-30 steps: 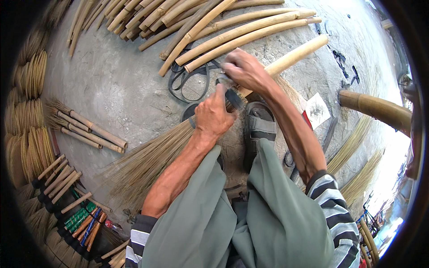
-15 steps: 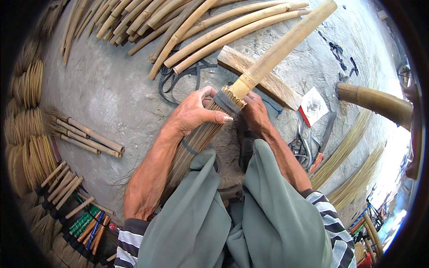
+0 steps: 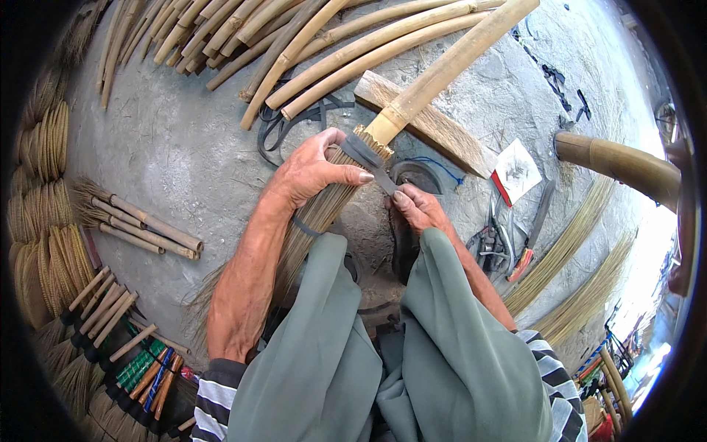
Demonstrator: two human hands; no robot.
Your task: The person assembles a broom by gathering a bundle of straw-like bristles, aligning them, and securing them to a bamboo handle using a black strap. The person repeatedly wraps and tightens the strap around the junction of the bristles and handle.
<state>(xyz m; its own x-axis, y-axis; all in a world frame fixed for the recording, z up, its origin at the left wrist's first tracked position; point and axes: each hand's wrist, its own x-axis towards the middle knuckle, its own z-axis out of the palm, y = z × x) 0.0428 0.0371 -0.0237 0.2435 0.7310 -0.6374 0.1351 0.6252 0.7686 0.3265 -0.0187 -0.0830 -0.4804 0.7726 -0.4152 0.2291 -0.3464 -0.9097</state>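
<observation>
A broom lies slanted between my knees and the floor ahead, its bamboo handle [image 3: 449, 70] pointing to the far right. Its bristles [image 3: 317, 214] run down past my left forearm. Around the bristle tops, at the foot of the handle, goes a dark rubber strip [image 3: 359, 151]. My left hand [image 3: 309, 169] is wrapped round the bristle bundle just below that strip, thumb on the near side. Between thumb and fingers my right hand [image 3: 420, 208] pinches the strip's free end, which is stretched taut toward me. A second dark band [image 3: 303, 226] circles the bristles lower down.
Bamboo poles [image 3: 294, 48] are piled at the far side. A wooden block [image 3: 427, 125] lies beneath the handle. Pliers [image 3: 504, 239] and a knife [image 3: 541, 214] rest on the right, near loose bristle bundles [image 3: 567, 258]. Finished brooms [image 3: 110, 317] line the left.
My right hand has come from behind the broom toward me, drawing out the strip's end. The broom has shifted slightly left, with my left hand still round it.
</observation>
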